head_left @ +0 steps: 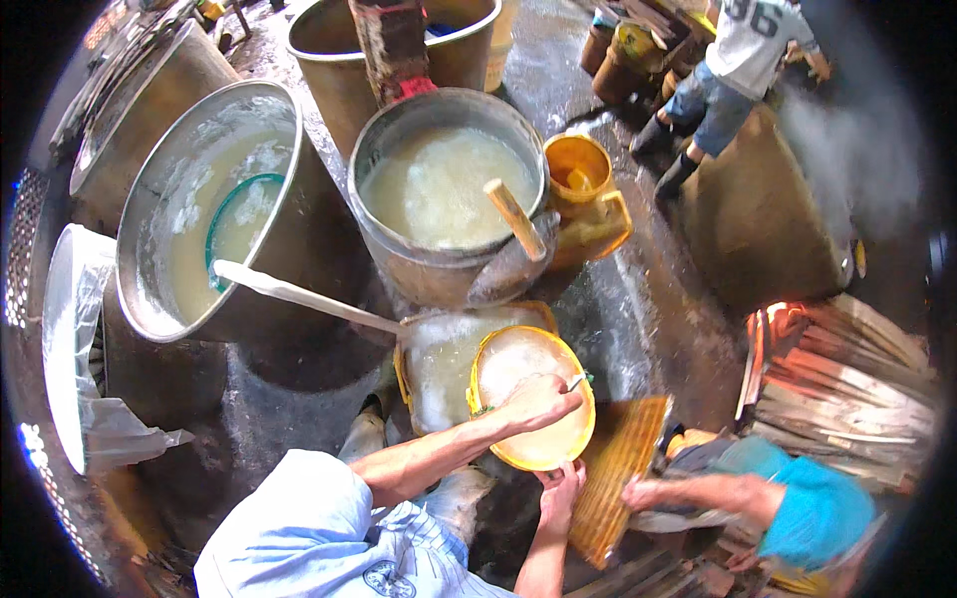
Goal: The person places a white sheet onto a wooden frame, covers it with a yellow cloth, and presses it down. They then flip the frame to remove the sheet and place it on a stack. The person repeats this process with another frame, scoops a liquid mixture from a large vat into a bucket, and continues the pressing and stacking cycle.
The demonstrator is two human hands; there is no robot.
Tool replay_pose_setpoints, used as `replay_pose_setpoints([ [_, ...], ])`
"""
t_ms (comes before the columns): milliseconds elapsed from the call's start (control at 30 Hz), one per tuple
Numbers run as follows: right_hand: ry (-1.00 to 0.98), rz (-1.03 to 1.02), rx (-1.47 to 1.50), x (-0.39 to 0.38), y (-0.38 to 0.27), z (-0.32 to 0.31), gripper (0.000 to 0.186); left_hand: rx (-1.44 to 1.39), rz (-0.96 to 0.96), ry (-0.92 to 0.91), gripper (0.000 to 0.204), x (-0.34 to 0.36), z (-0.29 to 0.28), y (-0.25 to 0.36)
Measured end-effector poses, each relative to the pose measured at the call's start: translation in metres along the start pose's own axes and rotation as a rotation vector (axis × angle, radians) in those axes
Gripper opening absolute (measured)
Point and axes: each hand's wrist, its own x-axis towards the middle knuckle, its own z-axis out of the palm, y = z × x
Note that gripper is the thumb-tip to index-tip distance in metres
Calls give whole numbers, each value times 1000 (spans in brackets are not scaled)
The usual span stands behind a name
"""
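Note:
My left hand [543, 401] is closed in a fist over a round yellow bucket [588, 424], on what looks like its handle. A short pale end and bits of green show beside the fist at the rim. Cloudy, pale pinkish liquid nearly fills the bucket. My right hand [563, 483] grips the bucket's near edge from below, its fingers partly hidden. Beneath and behind the bucket lies a yellow-edged square container [429, 344] of murky liquid. Close to my right hand stands a ribbed yellow-brown board [623, 468], with a co-worker's hand [638, 493] at its edge.
A large metal pot [364, 224] of whitish liquid with a wooden handle [515, 219] stands ahead. Left is a tilted vat [125, 259] with a long white pole [309, 299]. A yellow jug [588, 224], firewood [837, 379] and another person [738, 60] are to the right.

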Motion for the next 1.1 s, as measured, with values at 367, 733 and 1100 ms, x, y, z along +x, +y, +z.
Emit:
replay_pose_setpoints([
  [367, -219, -306, -75, -115, -202, 228, 20, -136, 613, 114, 42, -46, -202, 111],
  [733, -370, -501, -428, -187, -269, 427, 20, -349, 652, 502, 32, -71, -252, 58],
  [1100, -585, -740, -930, -221, -231, 523, 32, -1052, 712, 772, 31, -64, -265, 30],
])
